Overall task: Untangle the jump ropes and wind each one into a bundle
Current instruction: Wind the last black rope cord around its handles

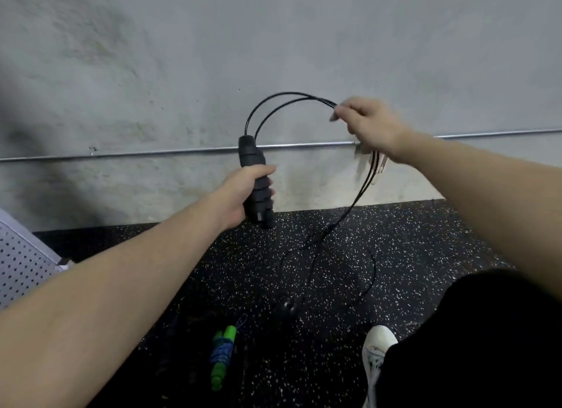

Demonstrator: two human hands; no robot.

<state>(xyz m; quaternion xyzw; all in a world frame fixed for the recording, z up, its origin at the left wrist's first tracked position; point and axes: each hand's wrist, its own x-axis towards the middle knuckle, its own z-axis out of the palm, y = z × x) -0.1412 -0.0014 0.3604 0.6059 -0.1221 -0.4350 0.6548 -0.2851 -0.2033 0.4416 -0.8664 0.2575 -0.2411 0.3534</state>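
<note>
My left hand [243,194] grips the two black handles [257,179] of a jump rope, held upright side by side in front of the wall. Its black cord [273,103] arcs up from the handle tops and over to my right hand [366,124], which pinches the doubled strands. Below that hand the cord hangs down and trails in loose loops [359,274] on the floor. A second rope, with green handles and blue cord wound round them as a bundle [223,356], lies on the floor near my feet.
A grey concrete wall with a thin metal conduit [152,152] stands close ahead. The floor is black speckled rubber [425,240]. A white perforated panel [21,261] is at the left edge. My white shoe [377,356] and dark shorts are at lower right.
</note>
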